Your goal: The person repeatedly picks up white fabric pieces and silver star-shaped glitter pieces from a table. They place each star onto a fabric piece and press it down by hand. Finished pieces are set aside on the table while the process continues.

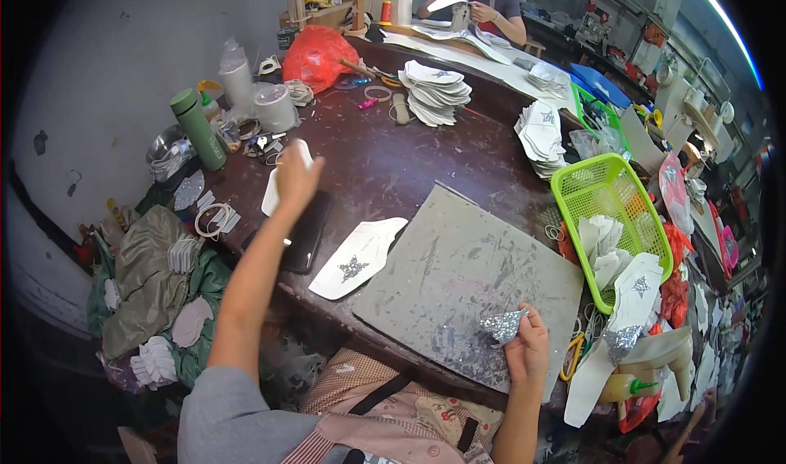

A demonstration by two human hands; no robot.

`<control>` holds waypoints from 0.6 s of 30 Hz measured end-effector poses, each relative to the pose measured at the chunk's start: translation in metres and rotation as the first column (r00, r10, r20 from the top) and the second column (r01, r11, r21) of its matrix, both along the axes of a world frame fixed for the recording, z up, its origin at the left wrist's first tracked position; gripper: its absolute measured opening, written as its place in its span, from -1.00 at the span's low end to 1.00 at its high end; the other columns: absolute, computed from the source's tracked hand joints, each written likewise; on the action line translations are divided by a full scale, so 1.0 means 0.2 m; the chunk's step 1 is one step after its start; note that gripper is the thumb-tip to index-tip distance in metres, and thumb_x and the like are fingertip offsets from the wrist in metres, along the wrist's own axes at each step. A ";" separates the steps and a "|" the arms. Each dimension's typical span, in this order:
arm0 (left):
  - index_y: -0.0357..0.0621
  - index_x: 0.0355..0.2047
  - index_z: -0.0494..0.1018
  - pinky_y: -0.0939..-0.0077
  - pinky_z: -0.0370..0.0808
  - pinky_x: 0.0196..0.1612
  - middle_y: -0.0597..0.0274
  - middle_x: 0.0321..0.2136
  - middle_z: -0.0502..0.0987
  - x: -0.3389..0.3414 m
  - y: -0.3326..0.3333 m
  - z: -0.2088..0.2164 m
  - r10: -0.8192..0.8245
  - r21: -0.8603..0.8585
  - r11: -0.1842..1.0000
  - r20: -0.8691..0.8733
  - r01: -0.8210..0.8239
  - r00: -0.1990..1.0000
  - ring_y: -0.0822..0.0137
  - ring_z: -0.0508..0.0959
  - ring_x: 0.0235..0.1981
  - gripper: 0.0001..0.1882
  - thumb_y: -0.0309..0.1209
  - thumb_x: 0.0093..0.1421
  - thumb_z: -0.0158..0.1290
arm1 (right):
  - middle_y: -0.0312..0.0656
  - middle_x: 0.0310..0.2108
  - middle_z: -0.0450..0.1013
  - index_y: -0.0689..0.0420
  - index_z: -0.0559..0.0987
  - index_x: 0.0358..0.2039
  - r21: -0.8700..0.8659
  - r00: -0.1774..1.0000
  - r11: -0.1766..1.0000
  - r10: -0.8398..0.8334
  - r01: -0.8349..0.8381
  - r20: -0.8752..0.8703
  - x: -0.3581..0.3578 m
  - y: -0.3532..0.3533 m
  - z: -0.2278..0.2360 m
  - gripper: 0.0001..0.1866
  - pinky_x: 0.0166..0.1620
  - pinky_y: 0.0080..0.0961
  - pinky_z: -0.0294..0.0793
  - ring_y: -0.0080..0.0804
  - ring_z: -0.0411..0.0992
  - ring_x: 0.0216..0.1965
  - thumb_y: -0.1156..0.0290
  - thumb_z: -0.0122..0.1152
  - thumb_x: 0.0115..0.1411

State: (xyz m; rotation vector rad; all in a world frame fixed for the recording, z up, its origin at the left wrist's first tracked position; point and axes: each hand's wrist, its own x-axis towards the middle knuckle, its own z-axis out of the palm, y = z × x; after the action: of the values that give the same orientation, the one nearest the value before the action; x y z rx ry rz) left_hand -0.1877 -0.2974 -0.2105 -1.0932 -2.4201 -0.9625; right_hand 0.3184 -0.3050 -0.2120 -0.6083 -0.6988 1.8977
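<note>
My left hand (296,177) reaches out over a white cut piece (271,195) on the table's left side. Its fingers are blurred and partly hidden, so whether they grip the piece does not show. My right hand (528,351) pinches a small silver glitter piece (503,326) by its edge, above the grey board (458,255). Between the hands, a white shoe-upper piece with a glitter star (354,267) lies partly on the board's left edge. A dark phone (308,239) rests beneath my left forearm.
A green basket (667,247) with white pieces stands right of the board, near yellow-handled scissors (573,357) and a glue bottle (626,387). Stacks of white pieces (434,95) sit farther back. A green flask (198,130) stands left. Another person (503,18) works at a sewing machine.
</note>
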 end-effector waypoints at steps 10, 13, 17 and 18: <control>-0.20 -0.16 0.52 0.26 0.41 -0.09 0.00 -0.23 0.56 -0.18 0.03 0.11 -0.252 0.219 0.944 -0.001 0.246 0.968 -0.03 0.50 -0.11 -0.69 -0.38 0.08 0.17 | -0.16 -0.29 0.49 0.22 0.44 -0.19 0.000 0.998 0.998 -0.056 0.056 -0.024 0.00 0.01 0.00 -0.83 -0.04 -0.37 0.47 -0.37 0.49 -0.24 0.49 0.13 0.22; -0.22 -0.24 0.54 0.31 0.41 -0.15 0.08 -0.40 0.59 0.35 -0.08 0.47 -0.534 0.380 0.767 -0.071 0.518 0.843 0.06 0.52 -0.27 -0.77 -0.45 0.07 0.15 | -0.22 -0.37 0.46 0.23 0.45 -0.24 -0.042 0.999 0.999 -0.034 0.033 -0.013 0.02 -0.09 0.06 -0.90 -0.08 -0.41 0.45 -0.42 0.45 -0.30 0.52 0.09 0.24; -0.18 -0.41 0.57 0.38 0.28 -0.11 0.24 -0.54 0.54 0.93 -0.31 0.68 -0.938 0.021 0.348 -0.008 0.937 0.348 0.28 0.47 -0.42 -0.92 -0.47 0.06 0.17 | -0.14 -0.33 0.50 0.28 0.45 -0.24 0.008 0.990 0.996 0.089 -0.091 0.110 0.05 -0.34 0.28 -0.87 -0.19 -0.47 0.48 -0.43 0.47 -0.34 0.51 0.12 0.22; -0.16 -0.43 0.56 0.38 0.26 -0.11 0.27 -0.56 0.51 1.06 -0.32 0.61 -0.971 0.067 0.223 0.108 0.972 0.216 0.30 0.46 -0.45 -0.93 -0.46 0.05 0.18 | -0.10 -0.32 0.52 0.32 0.49 -0.26 0.077 0.966 0.996 0.014 -0.035 0.257 0.07 -0.41 0.27 -0.87 -0.23 -0.54 0.49 -0.47 0.48 -0.33 0.53 0.14 0.20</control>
State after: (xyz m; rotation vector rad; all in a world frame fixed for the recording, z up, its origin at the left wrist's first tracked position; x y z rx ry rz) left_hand 0.0242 -0.3611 -0.0878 -2.7884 -1.5030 -1.3110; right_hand 0.3316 -0.3861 -0.1580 -0.8052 -0.9482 1.8212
